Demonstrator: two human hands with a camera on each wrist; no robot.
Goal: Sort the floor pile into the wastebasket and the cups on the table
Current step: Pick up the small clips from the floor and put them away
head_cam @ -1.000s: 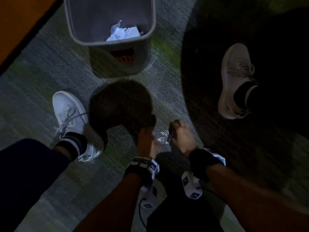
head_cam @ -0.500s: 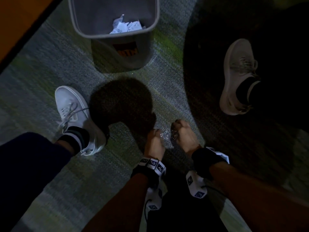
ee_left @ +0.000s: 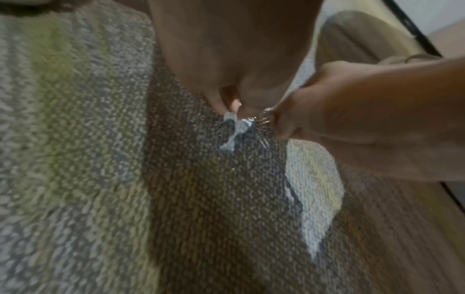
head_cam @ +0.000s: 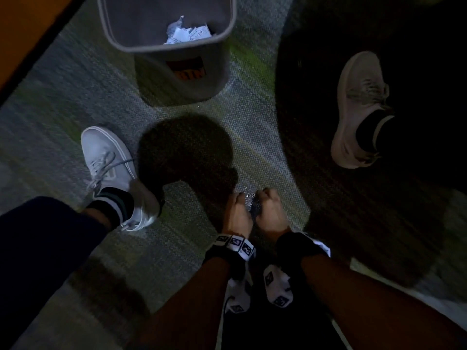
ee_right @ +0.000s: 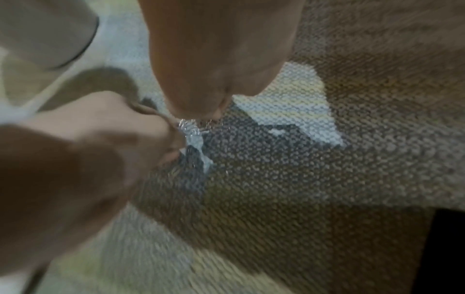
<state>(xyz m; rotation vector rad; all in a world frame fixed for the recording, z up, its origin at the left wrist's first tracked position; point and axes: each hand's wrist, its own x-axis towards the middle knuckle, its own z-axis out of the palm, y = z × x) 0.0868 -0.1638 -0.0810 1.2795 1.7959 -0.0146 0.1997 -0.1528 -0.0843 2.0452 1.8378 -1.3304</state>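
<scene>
Both hands [head_cam: 254,210] fisted, pinching wrap [head_cam: 250,199].

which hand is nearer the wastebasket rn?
Left, slightly. The left hand sits almost straight below the wastebasket; the right hand is beside it, further out to the right. Both pinch the clear crinkled wrapper between them, well short of the basket.

Head view dim, heavy shadows on carpet [head_cam: 75,72]; wrist views brighter, blurred, edges smeared.
</scene>
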